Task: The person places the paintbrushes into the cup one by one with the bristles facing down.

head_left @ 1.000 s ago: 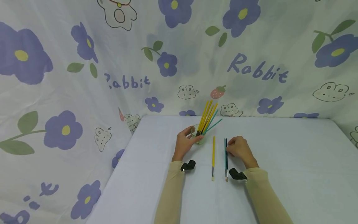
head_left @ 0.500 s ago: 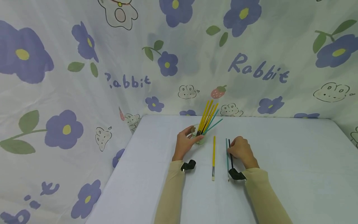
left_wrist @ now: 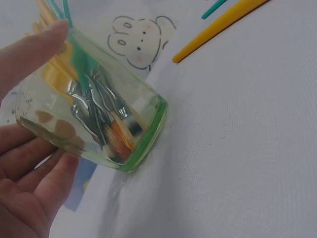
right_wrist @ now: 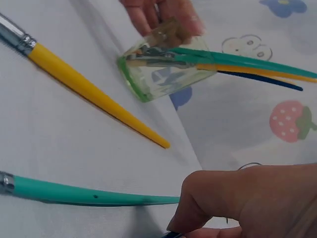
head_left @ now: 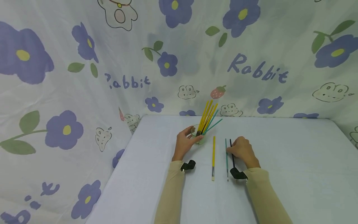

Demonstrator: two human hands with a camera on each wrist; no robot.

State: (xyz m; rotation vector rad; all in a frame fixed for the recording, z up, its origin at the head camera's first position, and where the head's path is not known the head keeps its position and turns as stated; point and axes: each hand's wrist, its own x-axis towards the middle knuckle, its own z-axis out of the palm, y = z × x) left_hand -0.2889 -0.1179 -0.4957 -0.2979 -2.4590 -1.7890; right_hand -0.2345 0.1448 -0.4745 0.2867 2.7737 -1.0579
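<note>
My left hand [head_left: 185, 143] grips a clear, green-tinted glass cup [left_wrist: 143, 106], its thumb across the rim and its fingers round the far side. Yellow and teal paintbrushes [head_left: 207, 116] stand in the cup bristles down, their handles leaning right. My right hand [head_left: 242, 150] pinches a dark blue paintbrush [head_left: 232, 158] by its handle; its lower end is hidden behind the wrist camera. Just left of it lies a teal paintbrush [head_left: 227, 161], bristles toward me. Between the cup and the teal brush lies a yellow paintbrush [head_left: 213, 152], roughly parallel to it.
A white cloth covers the table [head_left: 302, 165]. Behind and to the left hangs a curtain [head_left: 195, 62] with purple flowers and rabbit drawings. Black wrist cameras [head_left: 238, 174] sit on both sleeves.
The dark blue paintbrush has moved right with my right hand, opening a gap from the teal paintbrush it lay against. My left hand and the cup have stayed in place.
</note>
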